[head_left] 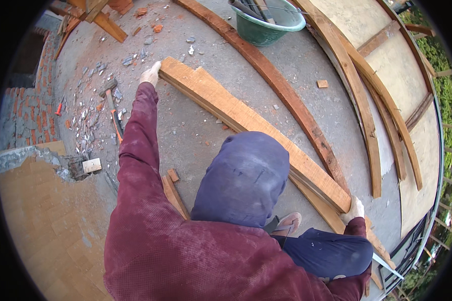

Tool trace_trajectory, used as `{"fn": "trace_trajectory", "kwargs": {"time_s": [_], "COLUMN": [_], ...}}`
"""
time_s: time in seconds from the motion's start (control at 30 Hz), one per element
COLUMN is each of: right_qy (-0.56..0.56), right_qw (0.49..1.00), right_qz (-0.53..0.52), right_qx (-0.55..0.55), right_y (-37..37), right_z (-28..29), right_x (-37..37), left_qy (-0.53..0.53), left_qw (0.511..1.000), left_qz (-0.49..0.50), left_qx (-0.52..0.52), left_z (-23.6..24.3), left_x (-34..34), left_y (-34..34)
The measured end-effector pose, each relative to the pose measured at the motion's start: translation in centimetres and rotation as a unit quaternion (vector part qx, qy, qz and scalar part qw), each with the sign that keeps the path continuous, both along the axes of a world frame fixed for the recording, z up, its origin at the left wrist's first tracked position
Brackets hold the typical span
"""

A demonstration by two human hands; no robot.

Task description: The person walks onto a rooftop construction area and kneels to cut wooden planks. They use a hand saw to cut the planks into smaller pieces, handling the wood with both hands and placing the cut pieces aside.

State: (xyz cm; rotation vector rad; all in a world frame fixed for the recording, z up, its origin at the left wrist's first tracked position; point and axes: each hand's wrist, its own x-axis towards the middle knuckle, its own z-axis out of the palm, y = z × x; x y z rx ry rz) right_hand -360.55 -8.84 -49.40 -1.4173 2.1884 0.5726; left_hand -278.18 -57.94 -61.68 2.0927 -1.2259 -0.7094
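Observation:
A light-brown wooden board [256,118] with a stepped edge near its far end stretches diagonally in front of me. My left hand [151,73] is closed round the far left end, arm stretched out. At the near right end, my right hand [355,208] grips the board, its fingers partly hidden. Another plank [319,203] lies beneath the board's near part. My bent knees in dark blue trousers [241,175] hide some of the floor below the board. To the left of my left arm lies a hammer [112,108] with an orange and black handle.
A long reddish-brown beam [286,90] lies beyond the board. Past it stands a green tub [266,32] holding tools. Several long timbers [361,110] lie at the right. Rubble [93,118] litters the floor at left, near a brick wall [32,115]. A small wood block [322,84] lies right of the beam.

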Motion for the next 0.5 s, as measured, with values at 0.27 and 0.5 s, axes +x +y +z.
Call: {"fn": "trace_trajectory", "kwargs": {"time_s": [0.27, 0.5], "right_qy": [-0.028, -0.055], "right_qw": [0.996, 0.995], "right_qz": [0.074, 0.050], "right_qx": [-0.042, -0.059], "right_y": [0.7, 0.4], "right_z": [0.9, 0.9], "right_x": [-0.5, 0.1], "left_qy": [0.404, 0.366], "left_qw": [0.910, 0.928], "left_qz": [0.085, 0.059], "left_qx": [0.025, 0.035], "left_z": [-4.8, -5.7], "left_x": [5.4, 6.9], "left_y": [-4.3, -5.0]}}
